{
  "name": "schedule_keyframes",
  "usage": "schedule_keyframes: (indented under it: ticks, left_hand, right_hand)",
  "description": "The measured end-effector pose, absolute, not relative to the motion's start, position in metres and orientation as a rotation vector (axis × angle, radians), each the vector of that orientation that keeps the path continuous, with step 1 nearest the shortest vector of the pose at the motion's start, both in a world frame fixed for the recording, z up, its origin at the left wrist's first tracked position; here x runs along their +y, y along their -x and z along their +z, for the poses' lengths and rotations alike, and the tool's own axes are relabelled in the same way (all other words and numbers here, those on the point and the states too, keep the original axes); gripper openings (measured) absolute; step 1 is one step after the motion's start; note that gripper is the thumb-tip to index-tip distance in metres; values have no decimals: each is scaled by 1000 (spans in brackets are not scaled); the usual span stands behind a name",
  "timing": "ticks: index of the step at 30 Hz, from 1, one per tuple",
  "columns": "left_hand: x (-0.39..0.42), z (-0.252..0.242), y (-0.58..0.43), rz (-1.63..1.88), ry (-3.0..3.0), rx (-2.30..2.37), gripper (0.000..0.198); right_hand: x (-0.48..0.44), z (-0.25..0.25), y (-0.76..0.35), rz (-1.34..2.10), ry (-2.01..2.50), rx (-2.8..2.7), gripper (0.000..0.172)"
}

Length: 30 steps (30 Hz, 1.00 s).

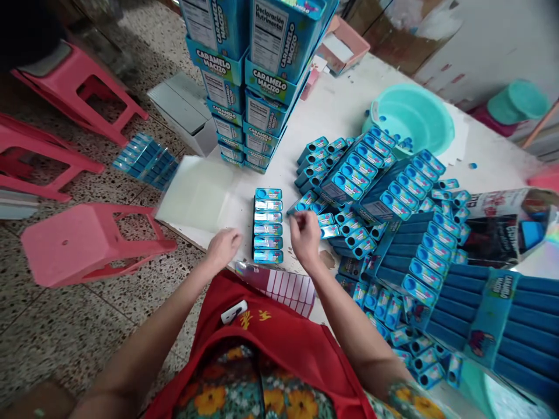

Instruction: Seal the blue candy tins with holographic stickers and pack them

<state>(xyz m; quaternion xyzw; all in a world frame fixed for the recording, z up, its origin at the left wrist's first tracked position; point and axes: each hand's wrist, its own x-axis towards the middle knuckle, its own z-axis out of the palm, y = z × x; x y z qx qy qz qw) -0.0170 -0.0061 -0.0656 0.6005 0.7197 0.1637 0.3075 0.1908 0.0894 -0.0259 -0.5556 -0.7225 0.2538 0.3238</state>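
A row of several slim blue boxes (268,227) stands on the white table in front of me, their printed ends facing up. My left hand (224,247) is to the left of this row, fingers curled together, with nothing visible in them. To the right of the row is my right hand (305,234), its thumb and fingers pinched; whatever they may hold is hidden. Just beyond those fingertips lies a single blue box (307,200), at the edge of a large heap of similar boxes (356,227). I cannot tell whether the fingers touch it.
Tall stacks of blue display cartons (266,81) rise at the back. A turquoise basin (437,125) with small blue pieces sits behind the heap. Translucent plastic sheets (196,192) lie at the left table edge. A sheet of labels (283,288) and pink stools (65,244) are nearby.
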Motion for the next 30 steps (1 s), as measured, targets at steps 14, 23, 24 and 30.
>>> schedule_keyframes:
  ticks: [14,23,24,30]
  left_hand:
    - [-60,-73,-50,219,-1724,1698,36]
    - [-56,-73,-54,132,-1648,1745,40]
    - [-56,-73,-54,138,-1651,1739,40]
    - [-57,-73,-53,156,-1632,1729,39]
  right_hand:
    - [-39,-78,-227,745,1163,-2706,41]
    - [-43,-80,-233,573,1104,-2899,49]
    - [-43,-81,-231,575,1112,-2894,49]
    - [-44,-84,-228,646,1094,-2854,41]
